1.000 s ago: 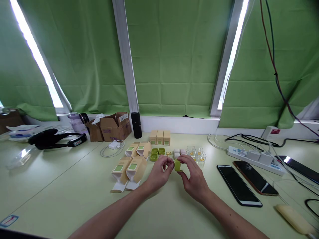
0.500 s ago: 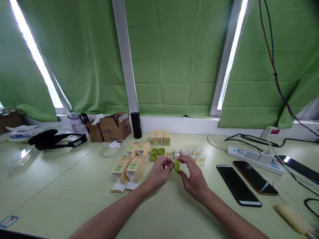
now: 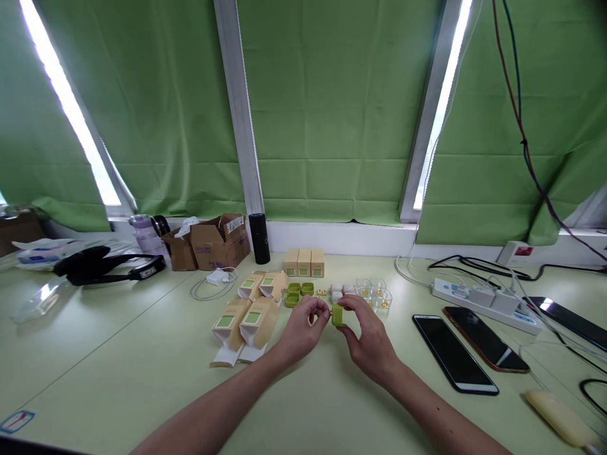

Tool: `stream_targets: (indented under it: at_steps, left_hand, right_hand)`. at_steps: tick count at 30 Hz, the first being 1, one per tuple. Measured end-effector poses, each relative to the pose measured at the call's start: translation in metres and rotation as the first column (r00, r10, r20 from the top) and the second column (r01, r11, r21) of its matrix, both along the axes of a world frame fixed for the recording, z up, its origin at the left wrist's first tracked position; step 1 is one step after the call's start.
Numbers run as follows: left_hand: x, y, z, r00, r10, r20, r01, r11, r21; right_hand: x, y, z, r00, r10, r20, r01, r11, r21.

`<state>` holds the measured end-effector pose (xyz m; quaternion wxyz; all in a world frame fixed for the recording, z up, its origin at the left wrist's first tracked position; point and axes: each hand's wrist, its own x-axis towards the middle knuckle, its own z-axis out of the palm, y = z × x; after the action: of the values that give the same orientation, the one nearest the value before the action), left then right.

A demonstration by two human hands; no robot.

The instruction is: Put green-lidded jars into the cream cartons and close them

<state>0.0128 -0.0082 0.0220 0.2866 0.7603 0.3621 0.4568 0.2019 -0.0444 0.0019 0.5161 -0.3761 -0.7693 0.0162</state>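
Between thumb and fingers, my right hand [image 3: 367,335] grips a small olive-green square case [image 3: 337,315] held on edge above the table. My left hand [image 3: 307,323] is closed in a pinch at the case's left side; whatever its fingertips hold is too small to make out. Just beyond the hands lie several green square cases [image 3: 293,299], some tiny yellowish pieces [image 3: 321,292] and some whitish blocks [image 3: 336,289], partly hidden by my right hand. Clear cups [image 3: 378,287] with yellow bits inside stand to their right.
Opened kraft boxes [image 3: 256,322] lie left of my hands, and closed small boxes [image 3: 304,262] stand behind. Phones [image 3: 454,354] and a power strip [image 3: 484,303] with cables are on the right. A black cylinder [image 3: 258,238] and cardboard box [image 3: 220,243] stand at the back left.
The green case has turned slightly in my right hand, so more of its face shows. Both hands stay in nearly the same place.
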Motion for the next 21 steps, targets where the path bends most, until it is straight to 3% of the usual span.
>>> stream_targets:
  at_steps: [21]
  left_hand:
    - [-0.0014,0.0004,-0.0005,1.000,0.016,0.021,-0.016,1.000,-0.015]
  right_hand:
    - [0.0010,0.0005,0.0004,1.000,-0.011,-0.004,0.011,1.000,0.003]
